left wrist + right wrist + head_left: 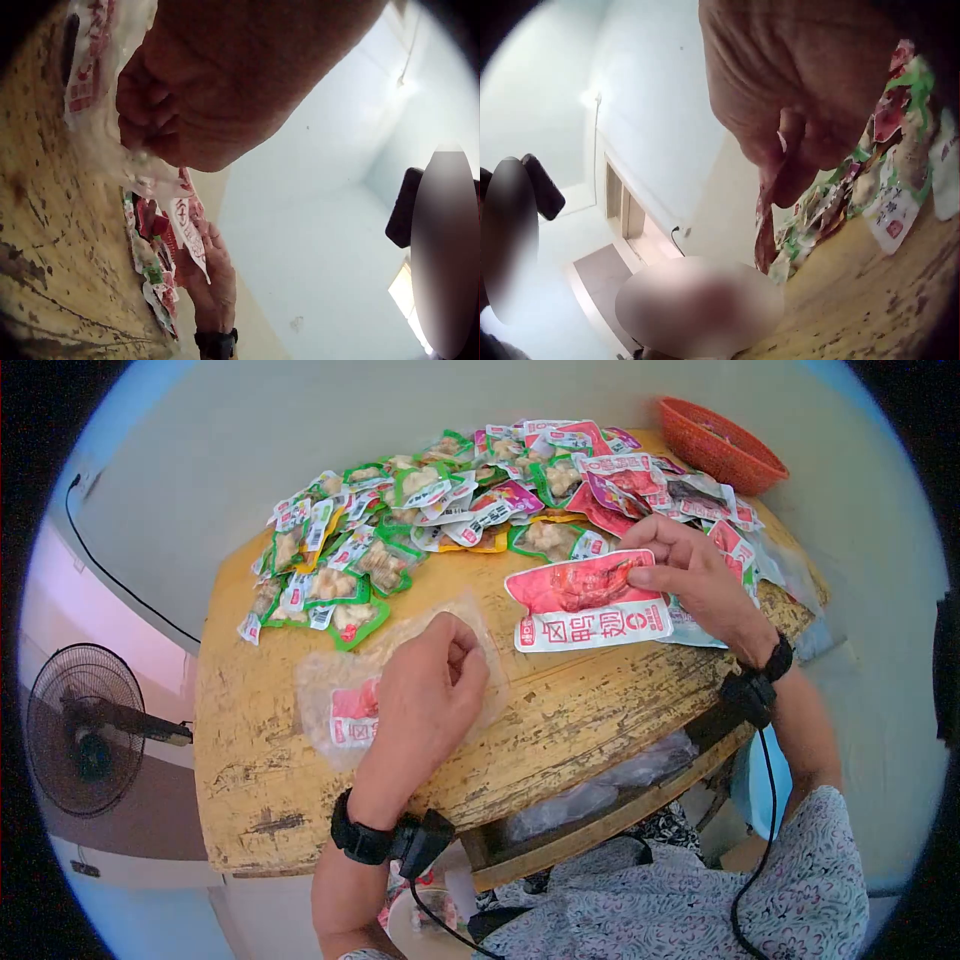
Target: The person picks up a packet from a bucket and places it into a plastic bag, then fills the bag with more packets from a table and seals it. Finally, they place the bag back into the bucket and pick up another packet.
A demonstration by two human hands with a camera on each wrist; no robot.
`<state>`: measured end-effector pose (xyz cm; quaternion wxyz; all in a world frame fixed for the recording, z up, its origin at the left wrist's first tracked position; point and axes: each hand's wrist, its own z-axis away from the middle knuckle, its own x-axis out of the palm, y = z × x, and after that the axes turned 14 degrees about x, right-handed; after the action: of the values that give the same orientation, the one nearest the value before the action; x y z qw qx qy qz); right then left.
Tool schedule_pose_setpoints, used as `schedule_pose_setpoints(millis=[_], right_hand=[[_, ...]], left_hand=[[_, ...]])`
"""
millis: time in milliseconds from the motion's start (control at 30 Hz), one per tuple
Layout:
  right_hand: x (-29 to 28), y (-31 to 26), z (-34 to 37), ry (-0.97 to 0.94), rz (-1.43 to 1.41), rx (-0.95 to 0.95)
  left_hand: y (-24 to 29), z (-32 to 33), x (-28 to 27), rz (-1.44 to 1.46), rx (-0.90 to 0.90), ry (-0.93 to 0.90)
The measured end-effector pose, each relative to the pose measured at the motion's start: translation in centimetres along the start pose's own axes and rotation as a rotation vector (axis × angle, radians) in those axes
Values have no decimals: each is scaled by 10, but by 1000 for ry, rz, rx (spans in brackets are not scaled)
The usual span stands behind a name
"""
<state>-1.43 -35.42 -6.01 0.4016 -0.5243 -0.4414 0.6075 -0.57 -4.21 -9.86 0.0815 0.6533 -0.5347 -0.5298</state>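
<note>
From my end, I see the right hand (pixel 700 585) pinching a red-and-white packet (pixel 590 605) near its upper right corner, thumb across its front, over the worn yellow surface (pixel 560 720). My left-side view has the left hand (pixel 425 685) with curled fingers gripping a clear bag (pixel 322 672); a second packet (pixel 352 705) shows through it, partly hidden by that hand. Beyond both I make out a heap of food pouches (pixel 395 520), many green-edged, and a red basket (pixel 715 445) at the far right.
</note>
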Motion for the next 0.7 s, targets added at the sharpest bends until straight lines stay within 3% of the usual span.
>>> schedule_pose_setpoints(millis=[100, 400, 500, 700], right_hand=[[13, 0, 3, 31, -9, 6], [36, 5, -14, -120, -211, 24], [35, 6, -15, -25, -267, -24], [45, 7, -15, -13, -317, -26]], left_hand=[[4, -1, -1, 17, 8, 38], [8, -1, -2, 31, 36, 126], [9, 0, -2, -17, 60, 143], [11, -1, -1, -23, 59, 162]])
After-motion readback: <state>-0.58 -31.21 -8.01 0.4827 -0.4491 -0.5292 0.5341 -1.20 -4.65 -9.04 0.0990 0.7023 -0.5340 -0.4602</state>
